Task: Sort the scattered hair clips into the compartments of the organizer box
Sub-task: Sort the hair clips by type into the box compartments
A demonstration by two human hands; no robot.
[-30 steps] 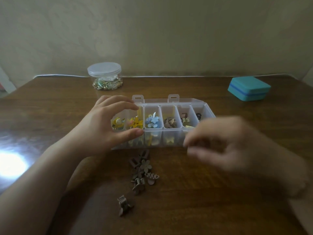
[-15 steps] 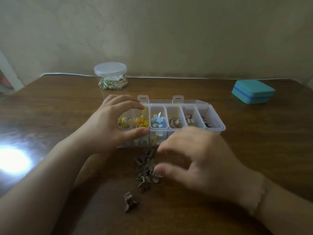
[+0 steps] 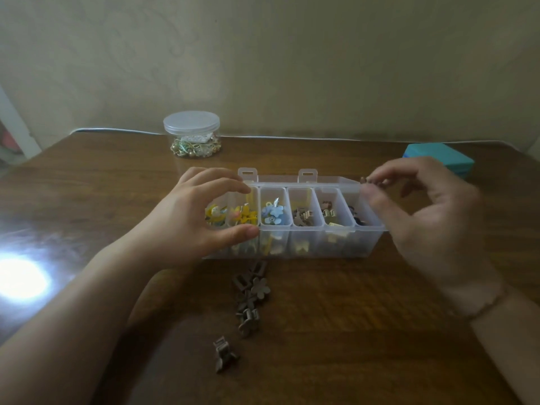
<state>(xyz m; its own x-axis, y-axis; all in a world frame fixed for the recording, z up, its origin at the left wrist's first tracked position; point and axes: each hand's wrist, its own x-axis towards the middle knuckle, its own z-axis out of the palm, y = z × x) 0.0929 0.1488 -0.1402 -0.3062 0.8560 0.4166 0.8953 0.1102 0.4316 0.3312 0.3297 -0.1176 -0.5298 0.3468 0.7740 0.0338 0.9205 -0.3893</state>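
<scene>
A clear organizer box (image 3: 304, 244) stands mid-table with its lid open, its compartments holding yellow, blue, brown and dark clips. My left hand (image 3: 187, 223) grips the box's left end, thumb on the front wall and fingers over the back. My right hand (image 3: 423, 211) hovers over the box's right end, pinching a small brown hair clip (image 3: 368, 180) between thumb and fingertips above the rightmost compartment. A pile of brown clips (image 3: 251, 293) lies on the table in front of the box, and one single brown clip (image 3: 223, 353) lies nearer to me.
A clear round jar (image 3: 191, 134) with a lid and small trinkets stands at the back left. A teal case (image 3: 444, 157) sits at the back right, partly behind my right hand. A bright glare marks the wooden table (image 3: 336, 331) at far left.
My right hand reached down to the brown pile, took a clip, and rose to the right end of the box. My left hand stayed on the box.
</scene>
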